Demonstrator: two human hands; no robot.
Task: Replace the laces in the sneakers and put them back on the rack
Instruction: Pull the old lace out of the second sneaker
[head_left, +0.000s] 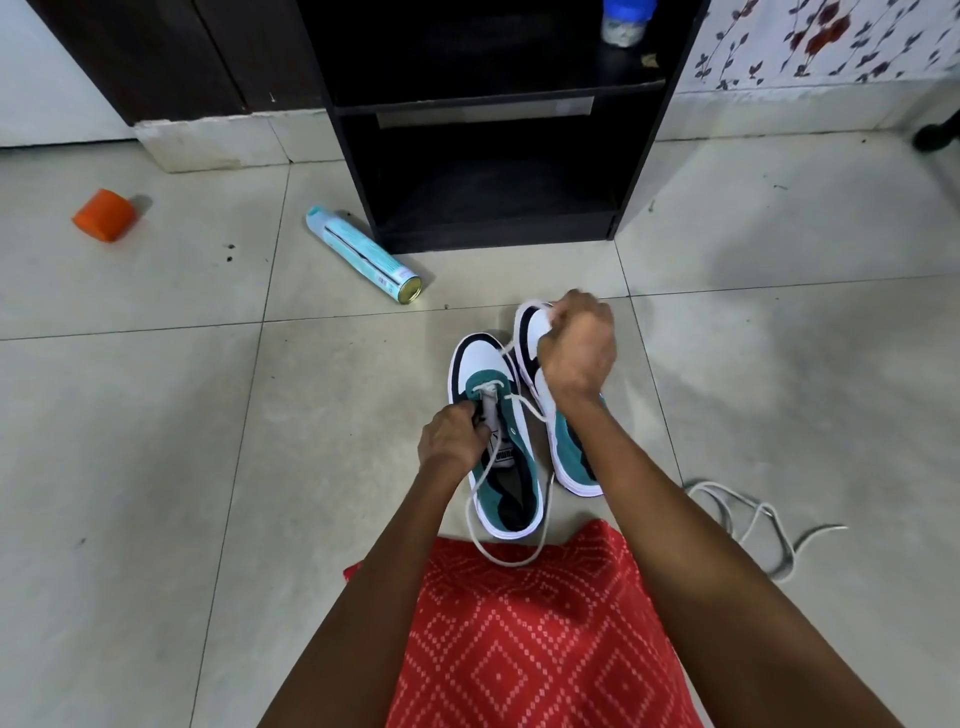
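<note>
Two teal, white and black sneakers stand side by side on the tiled floor, toes pointing away from me. My left hand (452, 439) grips the left sneaker (496, 441) at its tongue and eyelets. A white lace (519, 402) runs through the lowest eyelets of that shoe. My right hand (576, 345) is closed on one end of this lace, raised above the right sneaker (569, 447) and hiding most of it. The lace's other end loops down past the heel onto my red patterned garment. A second white lace (748, 519) lies loose on the floor to the right.
A black shoe rack (493, 109) stands straight ahead, its lower shelf bare and a blue-capped bottle (626, 21) on the upper one. A teal spray can (363, 254) lies left of the rack. An orange object (104, 215) sits far left.
</note>
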